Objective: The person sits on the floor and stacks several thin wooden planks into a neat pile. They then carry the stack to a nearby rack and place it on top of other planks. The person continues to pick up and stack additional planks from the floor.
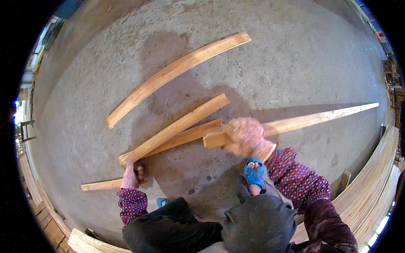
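Observation:
My left hand (131, 175) is closed at the near left end of a wooden plank (181, 124), its thumb against the wood and its fingers curled. Another plank (185, 137) lies partly under that one. A further length of wood (101, 184) runs out to the left from beside the hand; where it continues is hidden. My right hand (248, 137), smeared by motion, is wrapped round a long wooden strip (320, 119) near its left end. The strip's other end points far to the right.
A separate plank (177, 71) lies across the concrete floor (287, 63) farther ahead. Long boards (367, 189) are stacked at the right, with a short wood block (344, 182) beside them. More boards (93, 242) lie at the lower left. My foot in a blue sandal (254, 173) is below the right hand.

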A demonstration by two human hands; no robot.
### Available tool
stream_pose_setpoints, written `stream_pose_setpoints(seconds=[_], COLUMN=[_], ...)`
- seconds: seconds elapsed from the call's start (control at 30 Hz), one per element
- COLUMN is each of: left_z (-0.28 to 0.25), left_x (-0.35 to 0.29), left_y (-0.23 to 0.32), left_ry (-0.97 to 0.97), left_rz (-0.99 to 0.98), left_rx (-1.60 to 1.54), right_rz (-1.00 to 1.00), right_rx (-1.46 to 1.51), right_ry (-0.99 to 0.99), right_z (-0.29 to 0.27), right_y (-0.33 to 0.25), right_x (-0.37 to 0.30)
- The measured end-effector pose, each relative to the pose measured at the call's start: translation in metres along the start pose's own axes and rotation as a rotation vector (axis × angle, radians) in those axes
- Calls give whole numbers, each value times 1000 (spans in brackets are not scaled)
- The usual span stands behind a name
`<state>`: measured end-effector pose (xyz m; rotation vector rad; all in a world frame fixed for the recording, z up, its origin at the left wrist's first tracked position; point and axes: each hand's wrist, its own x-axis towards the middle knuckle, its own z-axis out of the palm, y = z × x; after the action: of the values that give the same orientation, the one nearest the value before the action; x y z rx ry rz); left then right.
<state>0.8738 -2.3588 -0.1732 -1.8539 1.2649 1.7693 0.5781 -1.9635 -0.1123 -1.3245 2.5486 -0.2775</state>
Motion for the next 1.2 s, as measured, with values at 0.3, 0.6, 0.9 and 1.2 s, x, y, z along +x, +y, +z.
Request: stream_pose_setpoints(seconds=[0.3,0.6,0.9,1.2], left_z=[155,102,97,98], left_x=[-47,-84,-167,-63], left_y=[-84,-12,32,-25], left_ry=[-672,-514,-421,-111], left_rz=[146,634,702,506], left_rx=[-579,-708,-428,-766], right_rz=[-91,262,135,190], right_rx=[269,17,181,-23], right_ry=[-119,67,239,-55], right_z=[37,12,44,23], right_y=[-119,28,58,104], right_x=[16,-50,-51,-113])
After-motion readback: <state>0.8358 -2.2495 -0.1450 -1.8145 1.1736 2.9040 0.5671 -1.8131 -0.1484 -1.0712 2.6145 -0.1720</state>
